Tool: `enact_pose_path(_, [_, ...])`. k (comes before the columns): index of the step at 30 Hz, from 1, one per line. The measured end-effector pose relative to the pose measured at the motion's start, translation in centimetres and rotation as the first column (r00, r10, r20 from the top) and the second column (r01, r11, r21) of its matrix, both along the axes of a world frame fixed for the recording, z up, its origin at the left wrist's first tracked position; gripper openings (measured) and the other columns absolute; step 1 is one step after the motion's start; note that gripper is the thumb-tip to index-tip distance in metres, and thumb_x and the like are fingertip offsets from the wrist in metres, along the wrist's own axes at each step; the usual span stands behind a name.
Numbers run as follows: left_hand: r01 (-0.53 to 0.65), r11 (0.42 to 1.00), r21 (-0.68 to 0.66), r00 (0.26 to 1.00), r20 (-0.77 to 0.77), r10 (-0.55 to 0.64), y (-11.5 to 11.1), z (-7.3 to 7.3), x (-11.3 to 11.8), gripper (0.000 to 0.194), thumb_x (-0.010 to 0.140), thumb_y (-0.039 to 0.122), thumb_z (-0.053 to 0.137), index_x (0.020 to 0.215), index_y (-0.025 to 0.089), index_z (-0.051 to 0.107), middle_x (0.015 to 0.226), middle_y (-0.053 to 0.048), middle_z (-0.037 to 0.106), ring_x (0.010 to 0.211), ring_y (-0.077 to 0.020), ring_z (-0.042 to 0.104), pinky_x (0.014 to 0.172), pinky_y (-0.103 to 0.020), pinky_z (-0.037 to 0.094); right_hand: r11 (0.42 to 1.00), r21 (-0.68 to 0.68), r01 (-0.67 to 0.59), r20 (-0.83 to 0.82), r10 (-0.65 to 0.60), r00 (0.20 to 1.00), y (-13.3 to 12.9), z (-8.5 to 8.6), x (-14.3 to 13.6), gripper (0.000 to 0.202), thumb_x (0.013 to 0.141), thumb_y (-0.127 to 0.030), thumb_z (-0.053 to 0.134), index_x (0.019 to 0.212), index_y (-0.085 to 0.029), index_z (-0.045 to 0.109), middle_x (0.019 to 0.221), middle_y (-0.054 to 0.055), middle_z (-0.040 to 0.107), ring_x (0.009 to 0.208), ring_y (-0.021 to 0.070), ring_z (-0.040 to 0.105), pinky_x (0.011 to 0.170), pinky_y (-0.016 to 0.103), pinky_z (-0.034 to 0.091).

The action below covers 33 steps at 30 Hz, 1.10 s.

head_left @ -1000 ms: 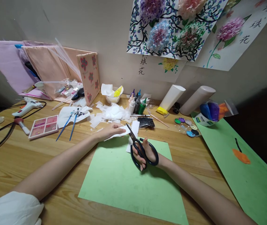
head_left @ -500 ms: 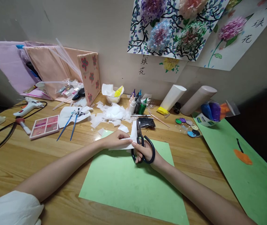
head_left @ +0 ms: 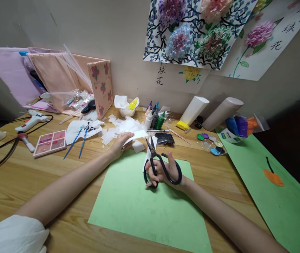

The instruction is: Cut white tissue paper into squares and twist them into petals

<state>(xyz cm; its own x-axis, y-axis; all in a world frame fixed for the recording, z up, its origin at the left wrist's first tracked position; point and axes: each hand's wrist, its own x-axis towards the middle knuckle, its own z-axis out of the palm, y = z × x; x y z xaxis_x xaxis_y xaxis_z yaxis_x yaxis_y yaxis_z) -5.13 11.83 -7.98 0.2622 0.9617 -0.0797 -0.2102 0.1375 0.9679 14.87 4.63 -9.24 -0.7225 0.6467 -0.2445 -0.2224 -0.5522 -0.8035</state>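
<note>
A folded piece of white paper [head_left: 137,135] is pinched in my left hand [head_left: 122,143], just beyond the far edge of the green sheet [head_left: 144,211]. My right hand [head_left: 163,171] has its fingers through the loops of black-handled scissors [head_left: 161,160], whose blades point up and slightly left with a narrow gap between them. Behind the scissors lies a strip of white paper [head_left: 150,151], partly covered by them. A pile of cut white paper pieces [head_left: 129,126] spreads on the table past my left hand.
Glue bottles [head_left: 160,120] and a bowl [head_left: 128,110] stand near the wall. At left are paintbrushes [head_left: 83,142], a pink palette [head_left: 50,143] and a glue gun [head_left: 32,120]. A black packet [head_left: 165,138] lies beyond the scissors; another green sheet [head_left: 266,175] covers the right side.
My left hand has moved up and left with the folded paper, away from the scissors. The right hand has turned palm up with the scissors, and a paper strip now lies apart behind them.
</note>
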Motion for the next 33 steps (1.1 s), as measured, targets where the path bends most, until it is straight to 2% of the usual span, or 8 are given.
enact_pose_path(6, [-0.042,0.999,0.028,0.997,-0.057,0.044,-0.1,-0.4,0.2,0.039,0.07,0.043,0.063,0.057,0.017,0.036,0.042,0.01,0.031,0.032,-0.0016,0.022,0.035,-0.019,0.012,0.997,0.042,-0.058,0.031,0.056,0.998,-0.1,-0.4,0.0,0.085,0.061,-0.089,0.014,0.077,-0.015,0.051,0.042,-0.004,0.046,0.036,0.0115,0.048,0.054,0.036,0.054])
enact_pose_path(11, [0.033,0.996,0.08,0.983,-0.184,-0.018,-0.2,-1.1,0.1,0.039,0.073,0.044,0.062,0.055,0.016,0.041,0.042,0.008,0.034,0.035,-0.0029,0.026,0.036,-0.02,0.013,0.994,0.094,-0.059,0.076,0.052,0.996,-0.5,-0.9,-0.4,0.081,0.056,-0.091,0.025,0.074,-0.016,0.049,0.038,-0.007,0.045,0.03,0.0092,0.044,0.044,0.03,0.053])
enact_pose_path(15, [0.097,0.991,0.089,0.954,-0.292,-0.067,-0.3,-1.1,0.0,0.04,0.075,0.05,0.057,0.058,0.016,0.044,0.044,0.007,0.036,0.036,-0.0035,0.026,0.036,-0.02,0.013,0.997,0.068,-0.042,0.077,0.037,0.996,-0.5,-1.5,-0.7,0.078,0.053,-0.091,0.03,0.071,-0.017,0.046,0.035,-0.008,0.043,0.027,0.0086,0.044,0.037,0.026,0.05])
enact_pose_path(19, [0.121,0.988,0.093,0.944,-0.319,-0.086,-0.3,-1.1,0.0,0.042,0.074,0.054,0.056,0.06,0.015,0.048,0.046,0.006,0.04,0.037,-0.0038,0.028,0.036,-0.02,0.014,0.997,0.058,-0.056,0.048,0.053,0.997,0.0,-2.6,-0.9,0.073,0.052,-0.089,0.038,0.067,-0.019,0.041,0.033,-0.008,0.043,0.024,0.0085,0.041,0.031,0.023,0.045])
enact_pose_path(23, [0.108,0.989,0.097,0.945,-0.319,-0.072,-0.2,-1.1,0.0,0.043,0.074,0.055,0.056,0.059,0.016,0.044,0.046,0.007,0.037,0.036,-0.0038,0.027,0.035,-0.019,0.015,0.997,0.049,-0.052,0.075,0.048,0.996,0.1,-3.6,-1.0,0.069,0.055,-0.087,0.042,0.069,-0.019,0.04,0.032,-0.009,0.042,0.021,0.0076,0.035,0.024,0.02,0.038])
enact_pose_path(27, [0.141,0.984,0.109,0.938,-0.332,-0.098,-0.4,-0.8,0.0,0.043,0.076,0.054,0.055,0.059,0.016,0.043,0.046,0.007,0.035,0.037,-0.0038,0.026,0.035,-0.019,0.014,0.995,0.103,-0.006,0.117,-0.006,0.993,-0.3,-3.0,-0.9,0.073,0.054,-0.089,0.034,0.07,-0.019,0.042,0.033,-0.009,0.042,0.024,0.0075,0.037,0.029,0.021,0.042])
enact_pose_path(30, [0.183,0.975,0.127,0.93,-0.343,-0.13,-0.6,-0.5,0.0,0.042,0.077,0.053,0.054,0.06,0.016,0.044,0.047,0.007,0.034,0.038,-0.004,0.026,0.035,-0.019,0.015,0.994,0.105,-0.037,0.131,0.023,0.991,-0.5,-2.0,-1.0,0.079,0.051,-0.092,0.024,0.07,-0.018,0.043,0.034,-0.008,0.044,0.027,0.0088,0.042,0.037,0.026,0.049])
enact_pose_path(33, [0.219,0.968,0.123,0.921,-0.353,-0.164,-0.7,-0.4,0.0,0.042,0.077,0.053,0.054,0.061,0.015,0.046,0.049,0.006,0.035,0.039,-0.0039,0.027,0.035,-0.018,0.016,0.995,0.088,-0.044,0.127,0.032,0.991,-0.4,-1.6,-1.2,0.081,0.047,-0.094,0.023,0.069,-0.019,0.043,0.033,-0.007,0.043,0.026,0.0097,0.042,0.037,0.028,0.048])
